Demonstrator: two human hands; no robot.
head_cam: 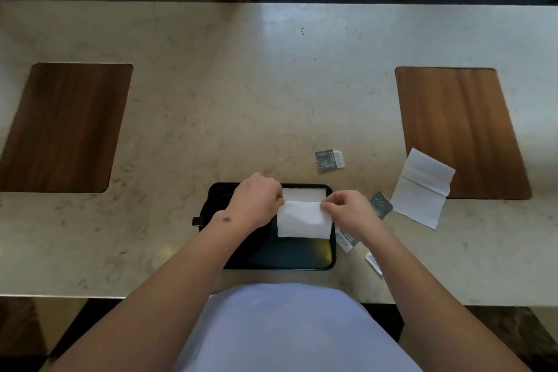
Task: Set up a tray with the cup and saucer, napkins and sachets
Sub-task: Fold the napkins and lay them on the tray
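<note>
A black tray (302, 257) lies at the near edge of the counter in front of me. My left hand (256, 199) and my right hand (350, 211) each pinch a top corner of a folded white napkin (302, 220) held just above the tray. Another white napkin (305, 193) lies flat at the tray's far edge. A dark cup and saucer (211, 211) sit on the tray's left side, mostly hidden under my left forearm. Sachets lie on the counter: a pair (329, 160) beyond the tray, one (381, 205) by my right hand, others (345, 241) under my right wrist.
An unfolded white napkin (422, 187) lies to the right, overlapping a wooden inlay (462, 130) in the beige stone counter (241, 100). A matching wooden inlay (63, 127) sits at the left. Windows run along the counter's far edge.
</note>
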